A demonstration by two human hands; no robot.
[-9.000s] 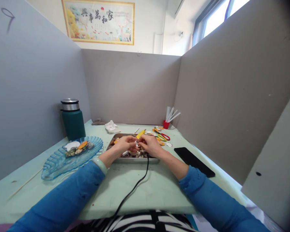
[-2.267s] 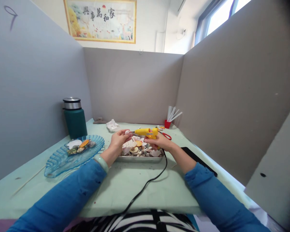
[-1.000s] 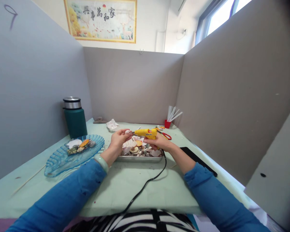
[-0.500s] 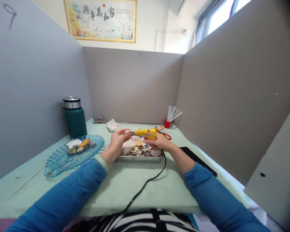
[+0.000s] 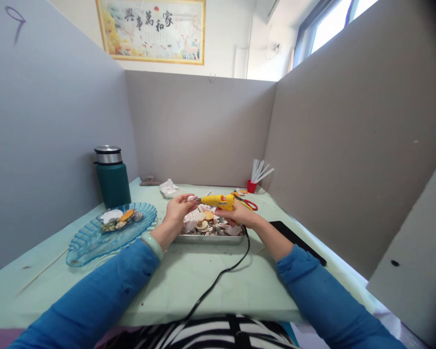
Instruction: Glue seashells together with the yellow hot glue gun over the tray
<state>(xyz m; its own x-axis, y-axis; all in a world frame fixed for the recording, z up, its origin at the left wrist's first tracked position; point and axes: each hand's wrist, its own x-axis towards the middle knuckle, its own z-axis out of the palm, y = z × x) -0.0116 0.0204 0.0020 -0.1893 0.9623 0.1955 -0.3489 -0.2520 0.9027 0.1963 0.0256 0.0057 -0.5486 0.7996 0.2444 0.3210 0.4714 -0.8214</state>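
Observation:
My right hand (image 5: 238,213) is wrapped round the handle of a yellow hot glue gun (image 5: 218,201). Its nozzle points left, right at a small white shell (image 5: 191,198) pinched in the fingertips of my left hand (image 5: 178,212). Whether nozzle and shell touch is too small to tell. Both hands are above a metal tray (image 5: 210,239) heaped with shells (image 5: 203,224) of several colours. From the gun's grip a black cord (image 5: 218,280) runs down over the table's front edge.
On the left, a blue glass plate (image 5: 90,245) bears shells and stones, with a green bottle (image 5: 112,182) behind it. A thin stick (image 5: 43,271) lies nearby. Red-handled scissors (image 5: 252,205), a red cup (image 5: 252,186) of glue sticks and a black flat object (image 5: 301,242) are on the right.
The glue gun has shifted very slightly to the left at the shell. Otherwise both hands keep their places and grips.

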